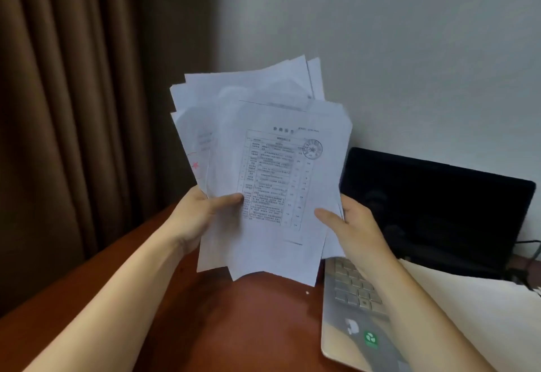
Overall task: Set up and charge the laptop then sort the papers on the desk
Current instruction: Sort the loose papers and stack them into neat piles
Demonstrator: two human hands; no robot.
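White printed sheets make up the loose stack of papers (263, 172), held upright in the air above the reddish-brown wooden desk (240, 327), with their edges fanned and uneven. The front sheet carries a table of text and a round stamp. A sheet behind it on the left shows a red star mark.

The left hand (199, 216) grips the stack's lower left edge, thumb across the front and fingers hidden behind. The right hand (351, 225) grips the lower right edge the same way, thumb pressed on the front sheet.

The laptop (433, 210) stands open on the desk to the right, screen dark, close to the grey wall (380, 49). A white sheet (468, 313) covers part of its keyboard, and a dark cable (527, 257) runs beside its right edge. A brown curtain (73, 108) hangs at the left.
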